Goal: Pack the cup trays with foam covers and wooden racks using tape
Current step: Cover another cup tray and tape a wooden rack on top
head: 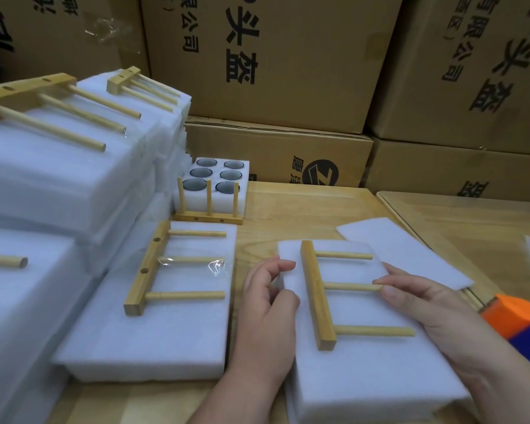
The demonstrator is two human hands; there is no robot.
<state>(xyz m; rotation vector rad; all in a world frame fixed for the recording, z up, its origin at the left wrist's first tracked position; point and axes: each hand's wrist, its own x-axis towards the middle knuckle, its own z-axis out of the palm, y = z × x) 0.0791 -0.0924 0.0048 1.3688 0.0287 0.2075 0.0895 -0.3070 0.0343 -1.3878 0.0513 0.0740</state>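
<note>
A white foam-covered cup tray (371, 371) lies in front of me with a wooden rack (317, 296) flat on top, pegs pointing right. My left hand (268, 301) rests at the tray's left edge, fingers curled beside the rack's bar. My right hand (423, 298) touches the tip of the middle peg with its fingertips. To the left lies a taped tray with rack (178, 289). An open foam tray of glass cups (214, 179) stands behind, a rack (208, 206) upright against it. An orange and blue tape dispenser (520, 322) sits at the right.
Stacks of packed foam trays with racks (58, 154) fill the left side. A loose foam sheet (410, 249) lies behind the near tray. Cardboard boxes (276, 56) wall off the back. The wooden table (303, 203) has a second board (471, 215) to the right.
</note>
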